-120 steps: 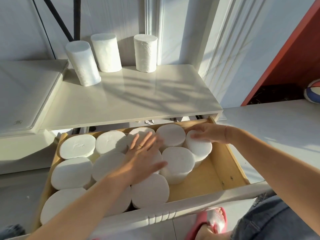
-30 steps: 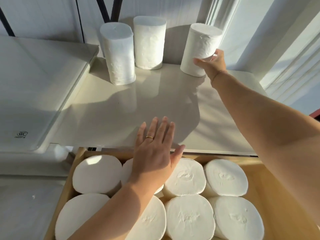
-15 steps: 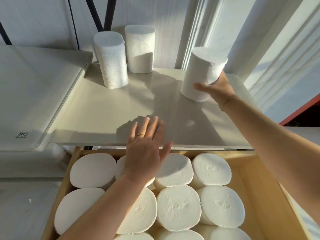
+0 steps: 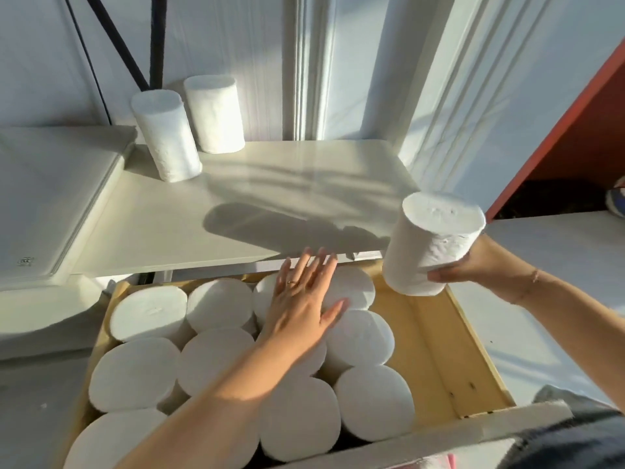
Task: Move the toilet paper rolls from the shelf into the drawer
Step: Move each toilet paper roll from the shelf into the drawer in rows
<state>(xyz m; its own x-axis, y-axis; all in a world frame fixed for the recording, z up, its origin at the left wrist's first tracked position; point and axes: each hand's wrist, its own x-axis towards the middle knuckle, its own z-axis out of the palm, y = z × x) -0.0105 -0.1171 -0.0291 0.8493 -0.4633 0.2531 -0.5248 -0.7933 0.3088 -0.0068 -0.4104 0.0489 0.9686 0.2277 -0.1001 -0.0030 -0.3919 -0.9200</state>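
Observation:
My right hand (image 4: 473,265) grips a white toilet paper roll (image 4: 429,242) from below and the side, holding it upright in the air above the back right corner of the open wooden drawer (image 4: 439,333). Several rolls stand on end inside the drawer, filling its left and middle. My left hand (image 4: 304,299) lies flat, fingers spread, on the tops of the rolls near the drawer's back. Two more rolls stand on the cream shelf (image 4: 236,211): the nearer roll (image 4: 165,137) leans slightly, the far roll (image 4: 214,113) is against the wall.
The drawer's right strip shows bare wood. A white appliance lid (image 4: 44,198) adjoins the shelf on the left. A red panel (image 4: 558,130) and a white ledge (image 4: 558,252) lie to the right. Black poles stand behind the shelf.
My right hand has lifted the roll off the shelf and carried it toward me and to the right, over the drawer's back corner. My left hand stays on the rolls.

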